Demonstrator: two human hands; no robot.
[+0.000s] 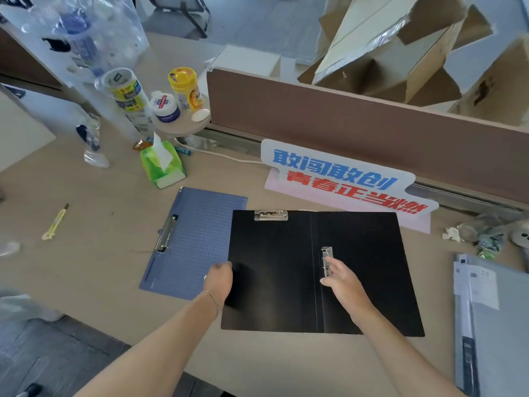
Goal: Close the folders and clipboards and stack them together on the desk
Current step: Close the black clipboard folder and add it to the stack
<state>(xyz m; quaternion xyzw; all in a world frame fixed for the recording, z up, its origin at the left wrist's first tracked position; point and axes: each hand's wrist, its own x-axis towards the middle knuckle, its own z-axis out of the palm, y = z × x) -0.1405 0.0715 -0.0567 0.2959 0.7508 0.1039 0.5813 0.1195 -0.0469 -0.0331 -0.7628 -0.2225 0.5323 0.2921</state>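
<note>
A black folder (360,253) lies open and flat in the middle of the desk, with one metal clip at its top left and another beside its spine. My left hand (219,280) rests at the folder's left edge, fingers curled onto the cover. My right hand (342,277) lies on the inside near the spine, fingertips touching the side clip. A blue clipboard (197,233) lies flat to the left, partly under the black folder. Grey folders (492,319) are stacked at the right desk edge.
A green tissue pack (161,164) and a yellow utility knife (55,222) lie to the left. A printed sign (343,179) leans on the brown partition (357,124) behind the folder. Jars stand on a small shelf at back left. Crumpled wrappers (483,236) lie at right.
</note>
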